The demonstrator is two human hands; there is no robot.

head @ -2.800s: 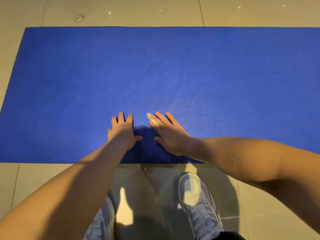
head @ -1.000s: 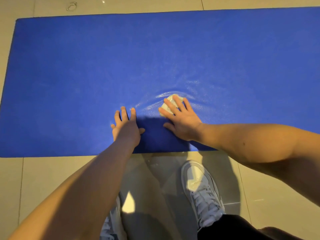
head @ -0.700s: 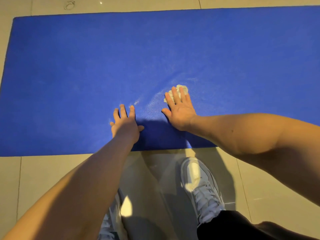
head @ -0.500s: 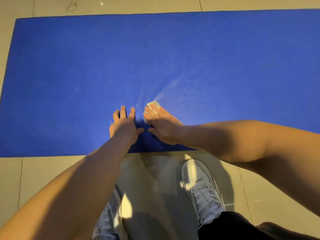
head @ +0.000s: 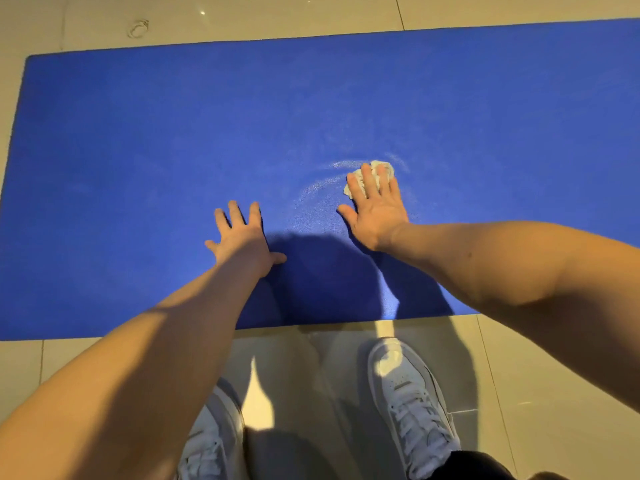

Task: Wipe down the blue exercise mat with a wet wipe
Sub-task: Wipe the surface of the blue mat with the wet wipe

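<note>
The blue exercise mat (head: 173, 140) lies flat on the tiled floor and fills most of the view. My right hand (head: 375, 206) presses a crumpled white wet wipe (head: 382, 168) onto the mat just right of centre; the wipe shows past and between my fingertips. A shiny damp arc curves on the mat around that hand. My left hand (head: 242, 237) rests flat on the mat, fingers spread, holding nothing, a hand's width to the left of the right hand and nearer the front edge.
Beige floor tiles (head: 311, 15) surround the mat. My two white sneakers (head: 408, 396) stand on the tiles just in front of the mat's near edge. A small ring-shaped object (head: 138, 28) lies on the floor beyond the far left corner.
My right hand has swept the wipe from beside my left hand out to the right and farther up the mat, leaving a fresh damp arc. The left hand has stayed in place.
</note>
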